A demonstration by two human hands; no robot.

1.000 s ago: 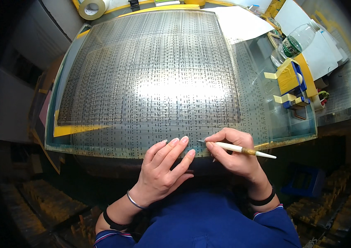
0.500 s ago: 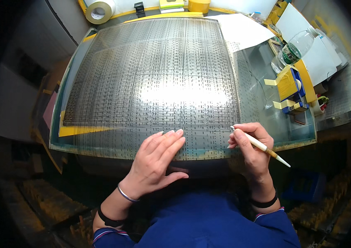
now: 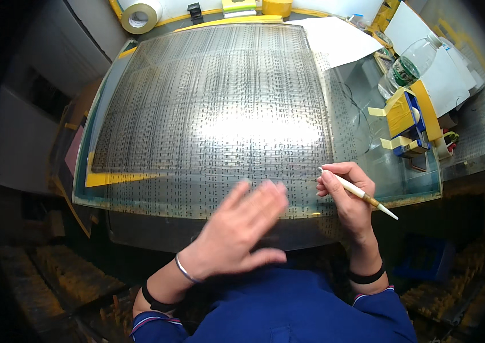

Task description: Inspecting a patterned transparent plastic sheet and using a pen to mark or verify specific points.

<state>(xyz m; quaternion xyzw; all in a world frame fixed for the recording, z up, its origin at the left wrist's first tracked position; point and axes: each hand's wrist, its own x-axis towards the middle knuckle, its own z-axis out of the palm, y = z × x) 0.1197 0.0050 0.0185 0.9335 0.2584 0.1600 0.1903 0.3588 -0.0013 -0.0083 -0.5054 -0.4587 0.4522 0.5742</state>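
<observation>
A large clear sheet point(image 3: 214, 114) printed with rows of small dark marks lies on a lit glass table point(image 3: 408, 183). My right hand point(image 3: 348, 197) grips a thin pale pen-like tool point(image 3: 362, 195), its tip touching the sheet near the lower right edge. My left hand point(image 3: 242, 228) hovers flat and blurred over the sheet's near edge, fingers spread, holding nothing. Both wrists wear bands.
A tape dispenser point(image 3: 405, 123) with yellow tape strips stands at the right, beside a clear plastic bottle point(image 3: 411, 66). White paper point(image 3: 337, 40) lies at the back right. Rolls of tape point(image 3: 139, 14) sit along the far edge. Dark crates are below the table.
My right hand with the tool has moved right along the sheet's near edge. My left hand has lifted off the sheet and swung right, now blurred in motion.
</observation>
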